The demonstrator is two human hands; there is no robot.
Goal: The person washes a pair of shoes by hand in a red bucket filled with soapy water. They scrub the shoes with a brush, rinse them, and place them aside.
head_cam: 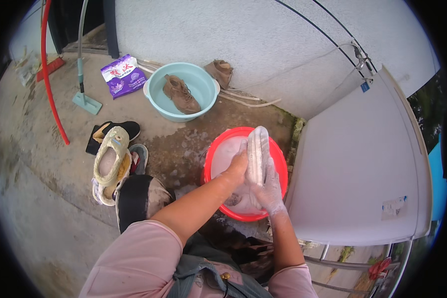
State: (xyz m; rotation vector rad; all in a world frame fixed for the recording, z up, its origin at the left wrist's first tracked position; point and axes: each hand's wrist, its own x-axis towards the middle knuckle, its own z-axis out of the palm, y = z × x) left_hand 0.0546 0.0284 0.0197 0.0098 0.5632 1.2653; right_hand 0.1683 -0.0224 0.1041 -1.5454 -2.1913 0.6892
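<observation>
Both my hands hold a wet, pale shoe [258, 152] on edge above a red plastic basin [279, 160]. Its thick sole band faces up, and streaks of foam cover it. My left hand [240, 164] grips the shoe from the left side, its fingers partly hidden. Against the right side presses my right hand [269, 192], coated in suds to the wrist. Foamy water [223, 154] fills the basin. Near its lower left part, a dark roundish thing [232, 199] shows in the suds, too covered to identify.
A light-blue basin [163, 108] holds a brown lace-up shoe [181, 95]; another brown shoe [219, 72] leans by the wall. Slippers and shoes [111, 156] are piled to the left. Also around are a purple bag [123, 76], a mop [86, 103], a red hose [49, 85] and a large white panel [357, 160].
</observation>
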